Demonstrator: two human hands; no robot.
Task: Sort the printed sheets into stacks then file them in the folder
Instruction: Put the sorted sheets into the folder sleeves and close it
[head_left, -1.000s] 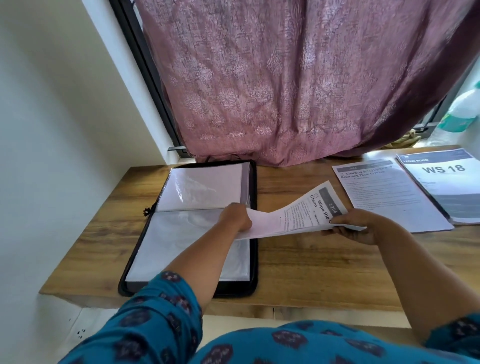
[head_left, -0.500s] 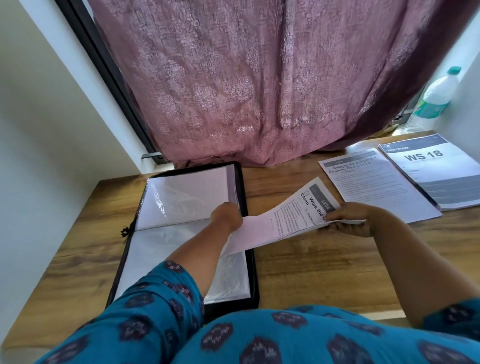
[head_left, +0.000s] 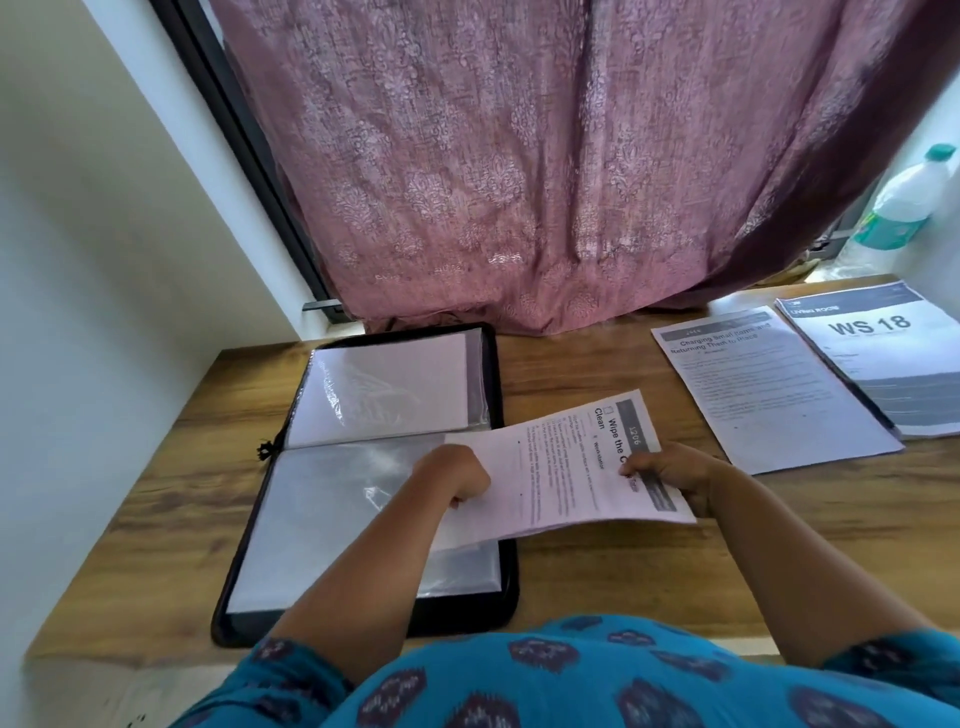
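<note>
Head view: both hands, left (head_left: 457, 475) and right (head_left: 670, 475), fingers grasping a printed sheet (head_left: 566, 467) at the open folder (head_left: 363, 467) on the worktop (head_left: 597, 571); two stacks (head_left: 769, 384) lie right.

Black zip folder (head_left: 498, 571) open flat on wooden desk (head_left: 597, 577), clear sleeves facing up. Printed sheet (head_left: 561, 467) headed "Wipe the…" held across folder's right edge, partly over lower sleeve. Left hand (head_left: 457, 475) gripping sheet's left end; right hand (head_left: 670, 475) pinching its right end. Two stacks at desk's far right, side by side: text sheets (head_left: 769, 395) and "WS 18" cover (head_left: 883, 358). Mauve curtain (head_left: 519, 166) behind; plastic bottle (head_left: 906, 200) at right.
</note>
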